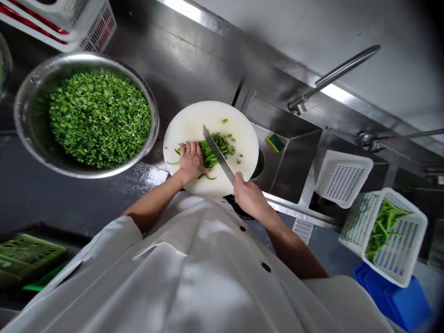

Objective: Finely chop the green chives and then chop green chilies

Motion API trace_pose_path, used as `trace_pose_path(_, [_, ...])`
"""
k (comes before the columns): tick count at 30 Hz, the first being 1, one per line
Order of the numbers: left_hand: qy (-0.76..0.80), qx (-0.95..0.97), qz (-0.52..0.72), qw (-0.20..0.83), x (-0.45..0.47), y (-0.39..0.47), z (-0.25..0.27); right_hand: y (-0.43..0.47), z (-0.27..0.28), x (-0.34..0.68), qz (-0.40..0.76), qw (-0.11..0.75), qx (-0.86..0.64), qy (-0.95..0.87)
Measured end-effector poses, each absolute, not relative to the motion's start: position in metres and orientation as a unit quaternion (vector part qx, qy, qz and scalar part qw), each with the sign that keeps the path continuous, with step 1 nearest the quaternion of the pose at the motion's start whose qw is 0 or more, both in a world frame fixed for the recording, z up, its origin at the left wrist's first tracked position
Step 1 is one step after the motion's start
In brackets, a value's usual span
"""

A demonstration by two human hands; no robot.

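A round white cutting board (197, 122) lies on the steel counter beside the sink. My left hand (190, 160) presses down on a bundle of green beans (209, 155) on the board. My right hand (247, 194) grips the handle of a cleaver knife (218, 152), whose blade rests across the beans just right of my left fingers. Cut green pieces (227, 143) lie to the right of the blade.
A large steel bowl (24, 88) full of chopped greens sits at left. A sink (294, 152) with a sponge and a faucet (333, 74) lies to the right. A white basket (412, 231) holds whole beans; an empty one (343, 178) stands beside it. Crates stand at back left.
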State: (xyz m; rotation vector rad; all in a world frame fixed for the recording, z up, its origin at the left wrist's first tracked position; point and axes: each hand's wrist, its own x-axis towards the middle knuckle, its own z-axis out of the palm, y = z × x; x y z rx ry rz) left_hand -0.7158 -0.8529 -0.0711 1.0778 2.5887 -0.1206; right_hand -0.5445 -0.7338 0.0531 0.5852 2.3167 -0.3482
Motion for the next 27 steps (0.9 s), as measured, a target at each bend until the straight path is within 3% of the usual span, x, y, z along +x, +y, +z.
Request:
trace_pose_path(3, [0.902, 0.398, -0.032, 0.164, -0.712, -0.851, -0.071, -0.733, 0.037, -0.555, -0.163, 0.371, 0.215, 0.889])
trace_pose_path(9, [0.895, 0.408, 0.008, 0.182, -0.707, -0.855, -0.07, -0.738, -0.018, -0.593, -0.162, 0.314, 0.238, 0.905])
trace_pose_path(14, [0.915, 0.383, 0.018, 0.126, -0.705, -0.862, -0.074, -0.736, 0.018, -0.571, -0.141, 0.316, 0.226, 0.91])
trace_pose_path(19, [0.907, 0.394, 0.015, 0.147, -0.704, -0.862, -0.076, -0.734, 0.052, -0.55, -0.141, 0.366, 0.209, 0.896])
trace_pose_path(27, [0.896, 0.406, 0.021, 0.18, -0.705, -0.863, -0.071, -0.747, -0.019, -0.596, -0.171, 0.304, 0.232, 0.908])
